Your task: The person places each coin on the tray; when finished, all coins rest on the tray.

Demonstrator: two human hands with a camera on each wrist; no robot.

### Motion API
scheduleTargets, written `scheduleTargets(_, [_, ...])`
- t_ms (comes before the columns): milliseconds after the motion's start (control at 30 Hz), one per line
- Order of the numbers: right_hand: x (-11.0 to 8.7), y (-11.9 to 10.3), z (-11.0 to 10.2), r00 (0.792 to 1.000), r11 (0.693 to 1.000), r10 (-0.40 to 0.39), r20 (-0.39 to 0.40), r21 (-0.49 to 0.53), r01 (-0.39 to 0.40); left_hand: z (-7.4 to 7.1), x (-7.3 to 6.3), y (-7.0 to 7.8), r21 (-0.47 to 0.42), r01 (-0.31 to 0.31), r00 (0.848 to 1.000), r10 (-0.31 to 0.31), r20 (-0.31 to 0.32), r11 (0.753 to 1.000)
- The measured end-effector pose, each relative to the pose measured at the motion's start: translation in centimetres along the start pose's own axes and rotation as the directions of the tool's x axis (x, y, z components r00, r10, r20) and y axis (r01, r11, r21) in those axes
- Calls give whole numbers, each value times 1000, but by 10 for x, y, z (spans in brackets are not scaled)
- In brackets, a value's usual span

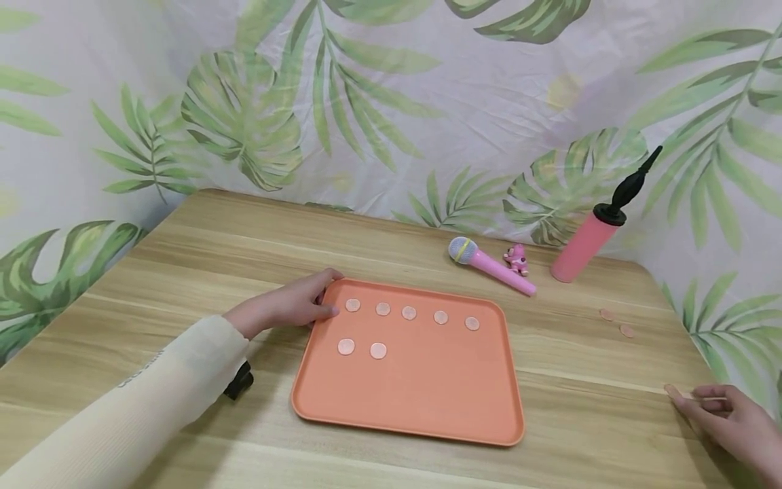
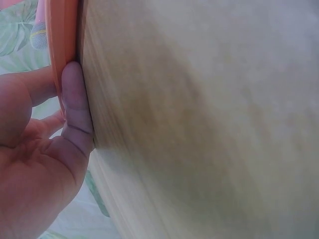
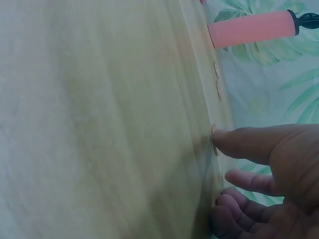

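Observation:
On the left, my left hand point(image 1: 296, 302) grips the upper left corner of an orange tray point(image 1: 415, 407). In the left wrist view, the hand's fingers lie on both sides of the tray's rim point(image 2: 62, 35). Several thin, round, pale pink discs point(image 1: 408, 313) lie flat on the tray in two rows, the back row longer. At the table's right side is my right hand point(image 1: 736, 418), its thumb tip touching another thin disc point(image 3: 214, 142) at the table surface. The other fingers of that hand are loosely bent behind the thumb.
Two more discs point(image 1: 626, 331) lie near the table's right edge. Behind the tray are a pink toy microphone point(image 1: 489, 266), a small pink figurine point(image 1: 516, 259) and an upright pink hand pump point(image 1: 583, 248). A black object point(image 1: 239, 382) shows beside the left sleeve. Leaf-patterned cloth hangs behind.

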State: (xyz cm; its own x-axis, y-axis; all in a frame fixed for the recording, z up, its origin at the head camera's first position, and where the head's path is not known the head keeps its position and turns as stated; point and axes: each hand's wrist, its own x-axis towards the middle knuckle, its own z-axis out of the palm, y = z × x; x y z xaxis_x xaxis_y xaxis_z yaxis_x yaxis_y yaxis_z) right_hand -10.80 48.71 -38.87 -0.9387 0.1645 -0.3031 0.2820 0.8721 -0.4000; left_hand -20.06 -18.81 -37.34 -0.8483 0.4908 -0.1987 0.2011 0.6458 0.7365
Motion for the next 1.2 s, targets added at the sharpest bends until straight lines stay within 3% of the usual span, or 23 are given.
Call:
scheduleTargets(167, [0,5,4,993,996,-82,-88,-36,79,0,-1,1,-3,9,1000,-9,2,1000])
scheduleTargets(333, [0,5,9,985,996,-91,-147,-31,88,1,0,1,-17,-3,1000,3,3,1000])
scheduleTargets(700, [4,-2,6,990,999,-29,-137,-41,23,1,0,0,-52,-13,1000,14,10,999])
scheduleTargets(967, [8,-8,4,989,992,-118,-84,-44,114,2,1,0,-42,-13,1000,13,7,999])
scheduleTargets(1200, [6,-14,4,988,990,-134,-80,-42,131,2,1,0,-38,-14,1000,14,4,999])
